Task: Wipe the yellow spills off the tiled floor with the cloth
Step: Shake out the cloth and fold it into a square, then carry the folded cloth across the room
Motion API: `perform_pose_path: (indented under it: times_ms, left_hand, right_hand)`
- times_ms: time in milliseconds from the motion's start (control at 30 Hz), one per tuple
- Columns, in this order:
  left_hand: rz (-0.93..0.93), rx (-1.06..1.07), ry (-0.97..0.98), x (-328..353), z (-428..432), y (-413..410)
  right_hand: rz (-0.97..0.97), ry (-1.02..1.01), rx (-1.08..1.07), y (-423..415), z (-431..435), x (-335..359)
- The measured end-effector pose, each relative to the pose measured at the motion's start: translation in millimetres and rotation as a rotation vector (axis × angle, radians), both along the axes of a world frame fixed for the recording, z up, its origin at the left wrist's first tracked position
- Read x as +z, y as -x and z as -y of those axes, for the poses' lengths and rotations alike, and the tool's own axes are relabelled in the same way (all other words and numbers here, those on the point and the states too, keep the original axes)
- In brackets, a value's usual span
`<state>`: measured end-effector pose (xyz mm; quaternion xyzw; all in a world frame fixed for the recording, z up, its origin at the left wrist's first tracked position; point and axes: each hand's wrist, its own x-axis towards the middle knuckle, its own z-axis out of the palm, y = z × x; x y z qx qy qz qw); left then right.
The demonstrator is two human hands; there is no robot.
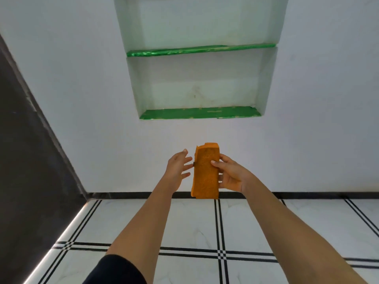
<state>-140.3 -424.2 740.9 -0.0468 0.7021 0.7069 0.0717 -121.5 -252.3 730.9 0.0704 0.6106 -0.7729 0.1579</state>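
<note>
holding both arms out in front of us, we are gripping a folded orange cloth (205,171) in our right hand (230,177), thumb pressing across its near face and the other fingers wrapping behind its right edge. the cloth is standing upright in the air, above the far edge of the tiled floor (287,226) and touching nothing else. our left hand (178,169) is hovering just left of the cloth with its fingers spread wide, gripping nothing; we cannot tell whether its fingertips are touching the cloth's left edge. a black sleeve (117,271) is showing on our left arm at the near edge. beyond the hands, a white wall (82,99) is carrying a recessed niche (196,83) with two green shelves, and a dark panel (26,150) is running along the left.
</note>
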Motion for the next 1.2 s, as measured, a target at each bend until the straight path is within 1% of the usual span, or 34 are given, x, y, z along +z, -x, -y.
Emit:
perform_pose_path:
  times_ms: [167, 300, 400, 467, 533, 567, 600, 700, 867, 933, 1033, 1200]
  left_hand:
    - [0.072, -0.170, -0.016, -10.8, -74.5, -5.5]
    - [0.145, -0.372, -0.015, -20.7, -157.2, -10.4]
    - [0.175, -0.521, 0.014, -29.4, -229.6, -15.6]
    - [0.192, -0.604, 0.041, -34.7, -279.7, -23.5]
    - [0.193, -0.682, 0.092, -41.5, -332.7, -34.4]
    - [0.193, -0.712, 0.119, -45.9, -344.0, -35.2]
    - [0.206, -0.817, 0.145, -51.7, -396.6, -49.9]
    - [0.201, -0.915, 0.154, -58.4, -447.1, -63.2]
    - [0.201, -1.140, 0.218, -62.7, -583.5, -105.3]
    - [0.195, -1.200, 0.225, -62.6, -634.3, -124.6]
    - [0.175, -1.305, 0.278, -66.8, -711.5, -167.9]
    - [0.160, -1.500, 0.307, -79.1, -817.4, -254.7]
  right_hand:
    - [0.020, 0.146, -0.185, -26.2, -67.0, -17.3]
    - [0.055, 0.232, -0.411, -58.5, -139.0, -30.4]
    - [0.092, 0.229, -0.618, -87.9, -197.0, -38.5]
    - [0.102, 0.192, -0.757, -109.7, -234.7, -38.8]
    - [0.126, 0.182, -0.919, -132.8, -277.3, -40.6]
    - [0.139, 0.168, -0.962, -137.3, -285.5, -40.7]
    - [0.132, 0.159, -1.066, -158.4, -325.6, -41.2]
    - [0.168, 0.130, -1.160, -184.3, -366.6, -41.1]
    - [0.220, 0.108, -1.379, -242.7, -469.9, -40.1]
    - [0.211, 0.126, -1.464, -266.7, -507.5, -40.0]
    - [0.190, 0.163, -1.600, -313.7, -557.6, -43.6]
    - [0.152, 0.219, -1.803, -398.9, -624.3, -54.8]
